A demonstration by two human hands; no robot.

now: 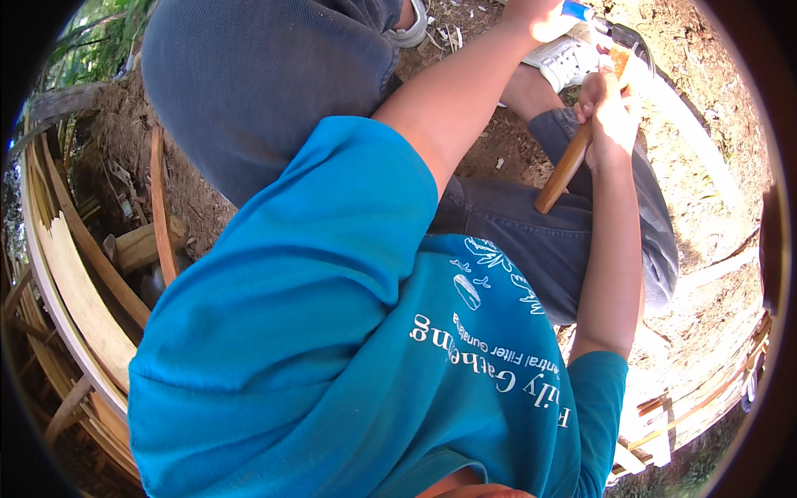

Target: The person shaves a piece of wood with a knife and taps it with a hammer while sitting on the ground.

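Observation:
My left hand (538, 18) is at the top edge, partly cut off by the frame. Its fingers are closed on a blue cylindrical handle (576, 11); whatever that handle belongs to is not clear. Lower and to the right, my right hand (613, 124) wraps round a smooth brown wooden stick (564, 170). The stick slants over my thigh, its lower end free and its upper end near the left hand. Beside that upper end lies a dark curved object (628, 37), too bright around it to make out.
My legs in dark trousers (274, 91) are bent on bare soil, with white shoes (564, 62) near the hands. Long split wooden strips (83, 282) lie at the left, a brown pole (162, 207) among them. More strips (697, 398) lie at the lower right. Pale chips dot the ground.

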